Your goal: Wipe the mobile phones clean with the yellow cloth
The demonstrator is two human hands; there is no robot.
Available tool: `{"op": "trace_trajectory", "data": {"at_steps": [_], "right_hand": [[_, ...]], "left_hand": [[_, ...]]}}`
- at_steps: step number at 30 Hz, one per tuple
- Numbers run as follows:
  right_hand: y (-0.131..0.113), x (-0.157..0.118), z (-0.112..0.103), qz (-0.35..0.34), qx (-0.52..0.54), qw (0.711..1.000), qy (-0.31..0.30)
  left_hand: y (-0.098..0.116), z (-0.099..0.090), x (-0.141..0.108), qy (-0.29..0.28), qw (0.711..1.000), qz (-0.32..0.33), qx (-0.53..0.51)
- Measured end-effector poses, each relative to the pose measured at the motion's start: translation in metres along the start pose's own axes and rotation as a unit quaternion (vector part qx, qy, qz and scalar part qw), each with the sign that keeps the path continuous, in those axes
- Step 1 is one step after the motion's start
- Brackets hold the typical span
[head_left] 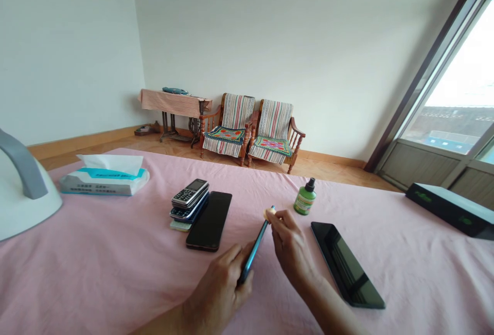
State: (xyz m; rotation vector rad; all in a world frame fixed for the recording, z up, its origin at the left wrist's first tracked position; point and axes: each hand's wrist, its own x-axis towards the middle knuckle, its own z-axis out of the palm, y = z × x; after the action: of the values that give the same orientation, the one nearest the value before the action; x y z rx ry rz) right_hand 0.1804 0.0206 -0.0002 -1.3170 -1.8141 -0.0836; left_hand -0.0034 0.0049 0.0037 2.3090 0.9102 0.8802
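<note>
My left hand is wrapped round the lower end of a thin blue-edged phone, which is turned edge-on and slants up to the right. At its top end, my right hand pinches a small pale yellowish piece against the edge. A black phone lies left of my hands, beside a stack of small keypad phones. Right of my right hand lies a larger dark-screened device. A green bottle with a black cap stands behind it.
A pink cloth covers the table. A tissue pack and a white object with a grey handle are at the left. At the right edge is a black and white box. Two chairs stand by the wall.
</note>
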Motion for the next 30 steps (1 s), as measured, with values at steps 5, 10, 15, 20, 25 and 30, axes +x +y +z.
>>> {"op": "trace_trajectory", "data": {"at_steps": [5, 10, 15, 20, 25, 30], "right_hand": [[-0.007, -0.004, 0.001, -0.018, 0.024, 1.0, 0.0], [-0.051, -0.03, -0.001, -0.09, 0.059, 0.994, -0.03], [-0.064, -0.031, -0.004, -0.193, 0.056, 0.979, -0.016], [-0.026, -0.018, -0.002, -0.066, 0.049, 0.996, 0.026], [0.014, 0.002, -0.003, 0.114, 0.039, 0.989, 0.082], [0.027, 0.008, -0.004, 0.205, 0.062, 0.977, -0.006]], "left_hand": [[-0.001, -0.001, -0.001, 0.005, 1.0, -0.004, -0.014], [0.002, -0.007, 0.0, 0.004, 0.999, -0.002, -0.054], [0.004, -0.013, 0.003, -0.026, 0.993, 0.035, -0.112], [-0.001, -0.012, 0.003, -0.018, 0.999, 0.002, -0.041], [-0.002, -0.019, 0.002, -0.051, 0.999, 0.019, 0.001], [-0.004, -0.019, 0.002, -0.053, 0.998, 0.021, 0.01]]}}
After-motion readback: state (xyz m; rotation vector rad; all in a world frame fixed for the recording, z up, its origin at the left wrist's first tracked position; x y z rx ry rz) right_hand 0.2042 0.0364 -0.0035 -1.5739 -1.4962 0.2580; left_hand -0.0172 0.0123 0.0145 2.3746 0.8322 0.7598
